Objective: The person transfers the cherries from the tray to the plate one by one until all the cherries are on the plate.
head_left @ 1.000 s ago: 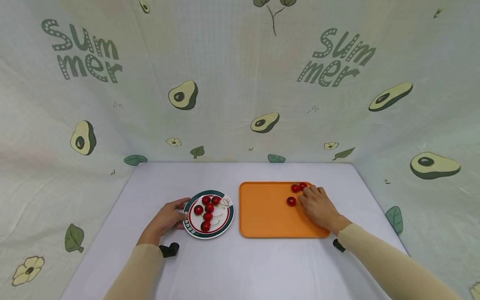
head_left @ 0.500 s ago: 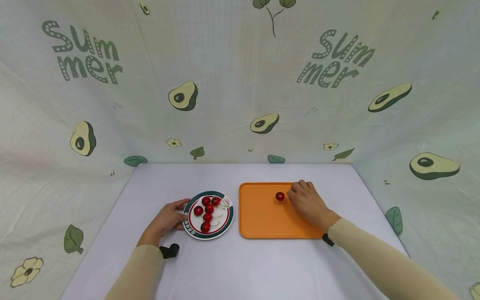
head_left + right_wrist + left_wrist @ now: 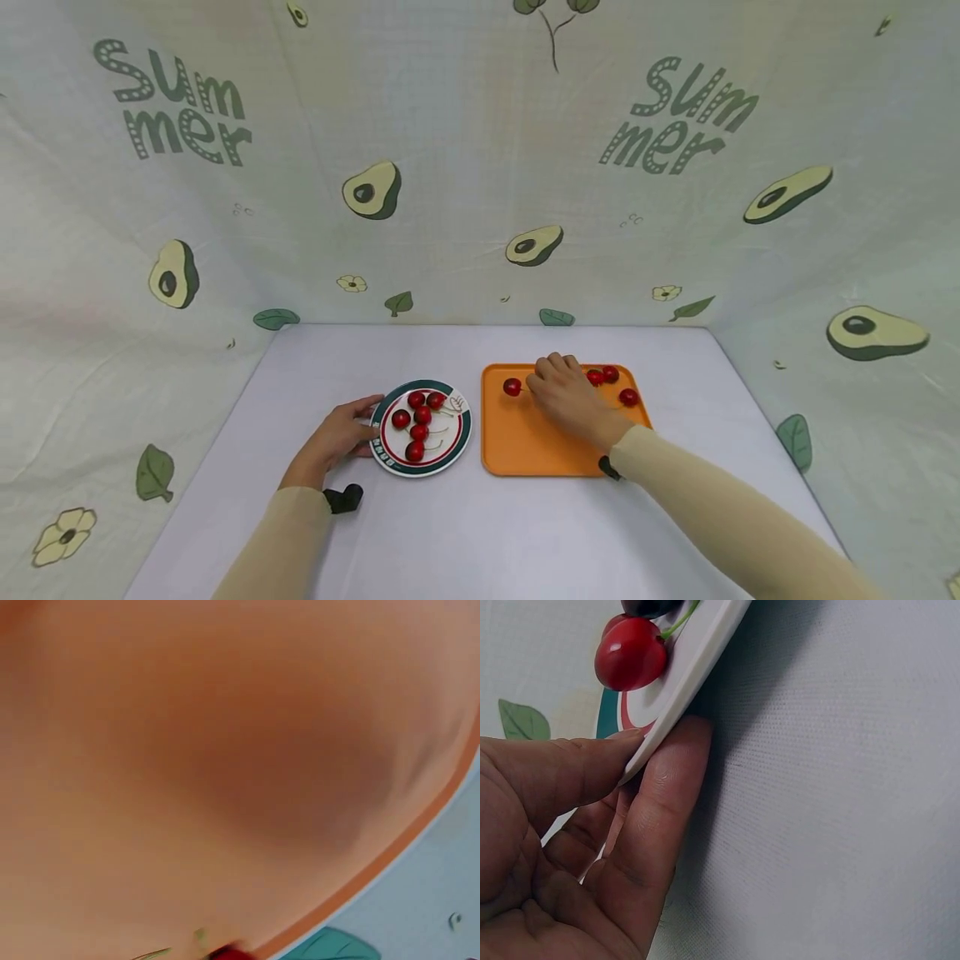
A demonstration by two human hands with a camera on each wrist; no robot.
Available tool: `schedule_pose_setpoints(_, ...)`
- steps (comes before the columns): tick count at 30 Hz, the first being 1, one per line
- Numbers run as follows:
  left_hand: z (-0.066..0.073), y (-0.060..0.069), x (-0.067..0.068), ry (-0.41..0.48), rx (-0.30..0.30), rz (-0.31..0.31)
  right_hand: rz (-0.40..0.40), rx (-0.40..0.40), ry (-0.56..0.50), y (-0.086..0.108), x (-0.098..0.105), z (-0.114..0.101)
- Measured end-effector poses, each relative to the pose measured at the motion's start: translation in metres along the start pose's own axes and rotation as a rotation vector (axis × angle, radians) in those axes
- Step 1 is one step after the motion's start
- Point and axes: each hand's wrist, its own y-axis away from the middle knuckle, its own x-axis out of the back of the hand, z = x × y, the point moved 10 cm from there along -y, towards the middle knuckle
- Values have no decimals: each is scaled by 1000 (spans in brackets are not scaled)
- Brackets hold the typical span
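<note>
1. Round white plate [image 3: 459,446], green-rimmed with a red ring, lower centre-left, its left edge pinched by the left hand [image 3: 339,433]; six glossy red cherries with stems on it.
2. Orange rectangular tray [image 3: 517,446], lower centre-right, flat.
3. Three cherries [image 3: 611,373] near its upper-right corner.
4. One cherry [image 3: 512,387] held at the right hand's [image 3: 573,400] fingertips, over its upper left.

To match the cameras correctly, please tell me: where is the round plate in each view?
Head: plate left of centre, below the middle.
Left wrist: partly visible at the top, its edge slanting.
Right wrist: not in it.
Landmark: red cherries on the plate, shared by head and left wrist.
</note>
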Motion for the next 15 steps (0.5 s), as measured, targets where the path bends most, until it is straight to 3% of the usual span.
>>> schedule_pose_setpoints(15,-2,-2,1,9,-5,12,-26,102,14,-46,-1,-64)
